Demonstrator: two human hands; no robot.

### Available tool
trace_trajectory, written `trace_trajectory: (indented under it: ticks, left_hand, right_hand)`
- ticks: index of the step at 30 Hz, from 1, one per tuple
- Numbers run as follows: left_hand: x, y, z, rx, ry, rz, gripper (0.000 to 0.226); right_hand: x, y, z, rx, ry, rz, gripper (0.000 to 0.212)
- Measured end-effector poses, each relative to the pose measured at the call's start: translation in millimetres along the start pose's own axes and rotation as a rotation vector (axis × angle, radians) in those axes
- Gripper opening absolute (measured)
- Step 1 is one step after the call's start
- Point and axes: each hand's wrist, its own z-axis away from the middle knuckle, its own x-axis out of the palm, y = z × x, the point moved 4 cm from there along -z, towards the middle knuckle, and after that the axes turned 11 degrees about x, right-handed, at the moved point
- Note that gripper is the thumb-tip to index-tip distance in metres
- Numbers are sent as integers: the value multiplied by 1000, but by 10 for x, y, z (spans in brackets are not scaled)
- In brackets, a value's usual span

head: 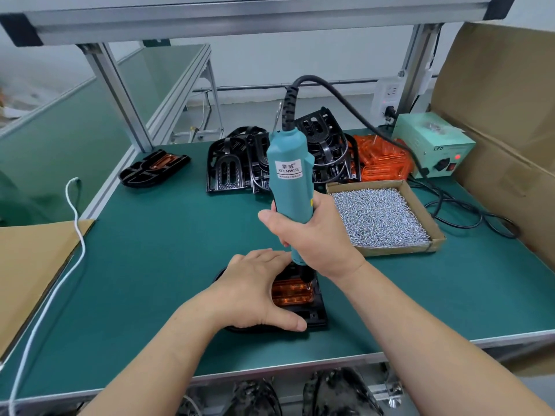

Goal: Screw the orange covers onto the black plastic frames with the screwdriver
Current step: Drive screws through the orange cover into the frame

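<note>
- Your right hand (315, 235) is wrapped tight round the lower body of the teal screwdriver (289, 175). You're holding it close to upright, just to the left of the cardboard screw tray (396, 250).
- The driver's tip points down at the far right corner of the orange cover (292, 292). I can't tell if the bit is actually in a screw, it's too dark down there.
- Your left hand (255, 289) lies open and flat on the black frame (315, 316). The fingers are spread over its top and the thumb is stretched along the near edge.
- That frame, with the cover sitting in it, lies flat on the green surface (165, 250), nearer to you than the tray and a bit to its left.
- The tray is full of small silver screws (381, 216).
- Right behind the tray is a heap of loose orange covers (381, 163). Behind it and to the left is a jumbled pile of bare black frames (231, 166).
- Further left of the tray, at the far corner, one frame with its cover in place (154, 168) sits by itself.
- The pale green power box (432, 145) is behind the tray on the right with a red light on, and the screwdriver's black cable loops back toward it.
- A big cardboard box (495, 100) stands open to the right of the tray.
</note>
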Motion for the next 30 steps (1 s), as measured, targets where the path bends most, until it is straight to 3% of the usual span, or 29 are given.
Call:
trace_trajectory:
  ticks: [6,11,16,21,25,30]
  left_hand:
    - [38,-32,-2,-25,-19,-13,121]
    - [14,2,-2,-5,8,6,107]
    - [14,-17,-21,-16,-23,-36,115]
    - [-6,20,-41,6,15,-68,99]
    - [52,17,-58,-43,33,-110,127]
    - [42,41,-148,-58,-9,-118,135]
  right_hand:
    - [-12,-27,5,10,29,-37,24]
    - [6,-64,61,-39,-97,-39,22]
    - [-148,-78,85,-86,-66,-155,16]
    - [-111,-269,7,-170,-190,-148,15]
    - [-353,-356,-90,-234,101,-277,15]
    - [-952,21,-13,-61,487,-651,17]
